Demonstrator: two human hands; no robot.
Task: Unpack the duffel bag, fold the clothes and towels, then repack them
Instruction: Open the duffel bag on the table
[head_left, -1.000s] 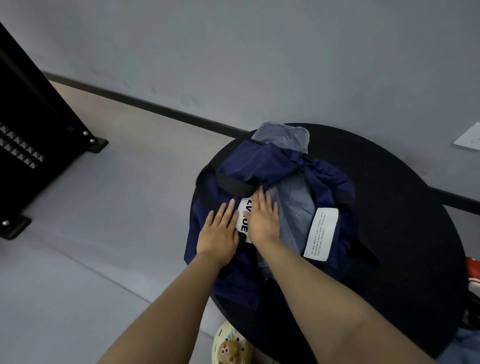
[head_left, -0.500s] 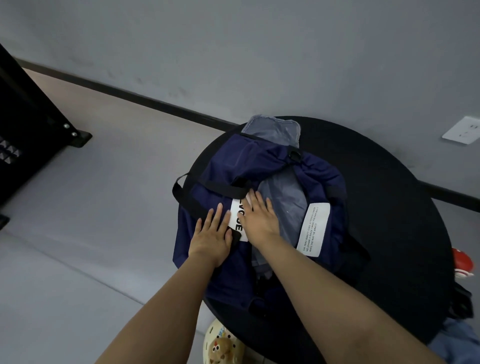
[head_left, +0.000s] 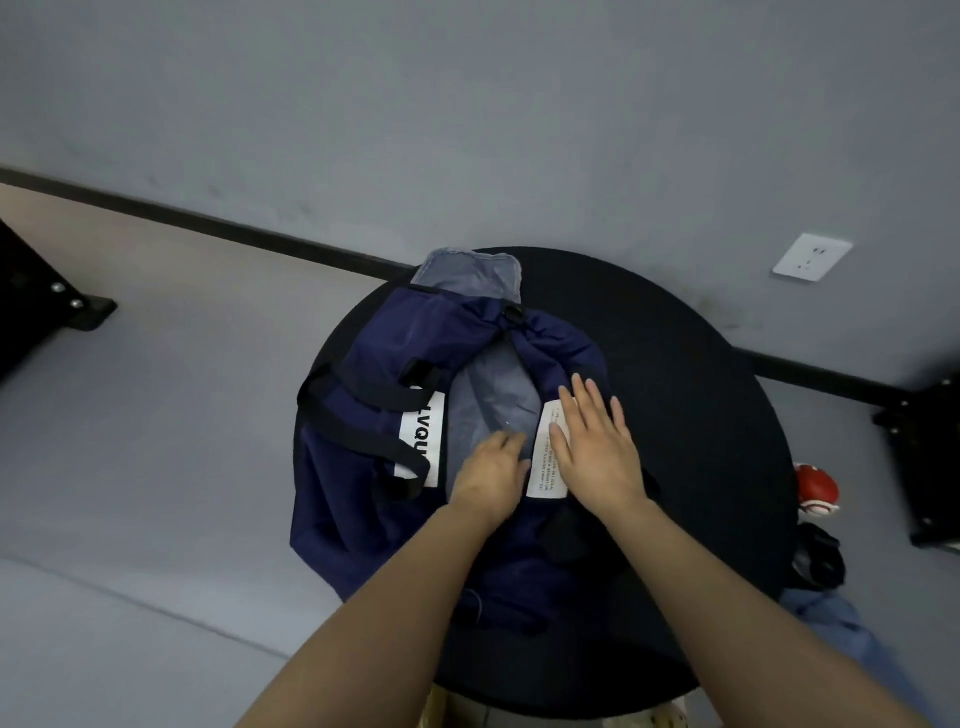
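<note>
Both my hands have shifted rightward across the duffel bag (head_left: 374, 364) since a moment ago: they lay side by side over the white brand label (head_left: 423, 441), and now that label is uncovered. My right hand (head_left: 597, 447) lies flat with fingers straight and spread on the other white printed tag (head_left: 548, 457), pressing the bag's navy flap outward. My left hand (head_left: 491, 473) sits just beside it at the mouth of the bag, fingers bent down toward the grey fabric (head_left: 493, 405) inside; whether it has pinched that fabric or only touches it I cannot tell (the fingertips are hidden from me).

I judge the placing sensible: one hand holds the opening apart while the other reaches for the contents, so the unpacking is only beginning. More grey fabric pokes out at the bag's far end, in the upper centre of the frame. Black straps (head_left: 358, 415) loop over the left side of the bag.

It all rests on a round black table (head_left: 675, 389) filling the middle and right of the frame, the bag hanging slightly over its left edge. Behind runs a grey wall with a dark skirting strip (head_left: 208, 223) and a white socket (head_left: 810, 257) at upper right. Black stand feet (head_left: 78, 306) show at far left and far right. A red and white object (head_left: 818, 488) peeks past the table's right rim, blue cloth (head_left: 831, 618) below it.
</note>
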